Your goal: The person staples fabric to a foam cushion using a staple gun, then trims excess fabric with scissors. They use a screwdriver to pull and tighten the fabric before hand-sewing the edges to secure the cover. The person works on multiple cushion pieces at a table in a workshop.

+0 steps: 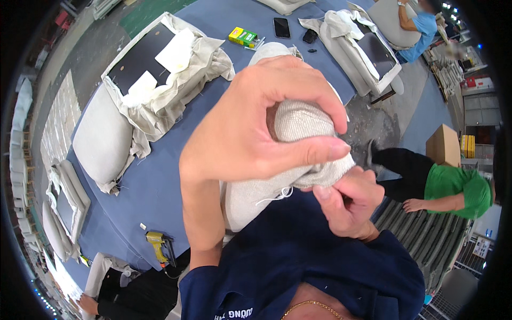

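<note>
Half-hiding beige fabric (304,121): left fingers (317,151)

Fabric (305,121) partly behind hands (248,120), apparent cushion (284,5) cut off above

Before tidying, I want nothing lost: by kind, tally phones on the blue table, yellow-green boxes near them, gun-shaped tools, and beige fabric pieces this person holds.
Phone: 1
Yellow-green box: 1
Gun-shaped tool: 1
Beige fabric piece, in left hand and right hand: 1
Total: 4
</note>
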A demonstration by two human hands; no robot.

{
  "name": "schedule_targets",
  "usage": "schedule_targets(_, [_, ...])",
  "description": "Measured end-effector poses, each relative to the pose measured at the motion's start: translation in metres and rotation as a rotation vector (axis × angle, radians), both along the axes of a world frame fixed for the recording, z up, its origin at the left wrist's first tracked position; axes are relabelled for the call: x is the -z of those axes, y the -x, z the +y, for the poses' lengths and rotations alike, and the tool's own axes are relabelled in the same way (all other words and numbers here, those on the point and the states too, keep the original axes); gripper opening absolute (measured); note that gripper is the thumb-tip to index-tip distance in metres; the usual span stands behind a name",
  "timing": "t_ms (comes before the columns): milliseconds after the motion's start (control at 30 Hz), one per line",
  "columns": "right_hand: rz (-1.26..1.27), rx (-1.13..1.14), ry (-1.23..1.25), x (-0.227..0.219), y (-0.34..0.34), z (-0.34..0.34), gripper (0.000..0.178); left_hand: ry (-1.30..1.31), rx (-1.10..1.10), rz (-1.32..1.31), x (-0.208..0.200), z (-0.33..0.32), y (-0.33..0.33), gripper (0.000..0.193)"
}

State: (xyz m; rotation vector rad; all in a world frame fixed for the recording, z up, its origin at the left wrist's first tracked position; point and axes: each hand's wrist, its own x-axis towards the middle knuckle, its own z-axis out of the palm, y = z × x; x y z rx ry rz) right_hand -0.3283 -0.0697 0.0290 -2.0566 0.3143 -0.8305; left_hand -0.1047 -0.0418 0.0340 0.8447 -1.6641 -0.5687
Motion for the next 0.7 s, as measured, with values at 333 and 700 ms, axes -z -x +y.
schedule_targets(333, [-0.097,-0.128,0.194,0.025,0.009,-0.045,0.006,-0.085,0.045,0.082,-0.004,-0.019,-0.005,0.017])
schedule_targets(700, [0.016,0.017,0.112,0.001,0.018,-0.022,0.009,-0.058,0.011,0.07,0.004,-0.013,0.015,0.019])
